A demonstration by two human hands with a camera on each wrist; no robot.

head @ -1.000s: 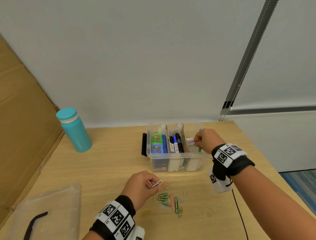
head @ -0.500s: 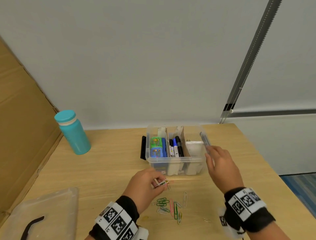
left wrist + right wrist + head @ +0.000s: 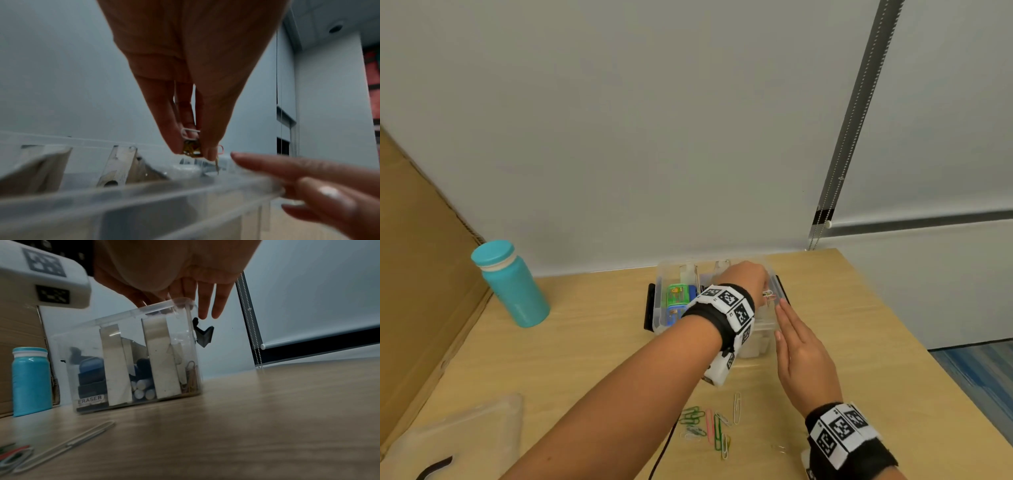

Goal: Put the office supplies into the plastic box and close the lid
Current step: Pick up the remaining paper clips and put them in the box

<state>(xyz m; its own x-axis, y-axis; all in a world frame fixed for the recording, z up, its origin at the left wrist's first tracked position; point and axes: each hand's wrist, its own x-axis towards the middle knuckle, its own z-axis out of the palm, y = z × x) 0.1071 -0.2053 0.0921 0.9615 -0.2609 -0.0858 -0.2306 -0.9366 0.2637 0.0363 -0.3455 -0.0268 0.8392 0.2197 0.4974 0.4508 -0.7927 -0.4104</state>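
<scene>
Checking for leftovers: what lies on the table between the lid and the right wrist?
Head view: loose paper clips lie scattered on the table between the lid and the right wrist.

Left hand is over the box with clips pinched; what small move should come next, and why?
Probably release: the left hand pinches a few paper clips above the rightmost compartment of the plastic box, where other clips already lie, and the right hand steadies the box's right wall. More clips on the table wait.
</scene>
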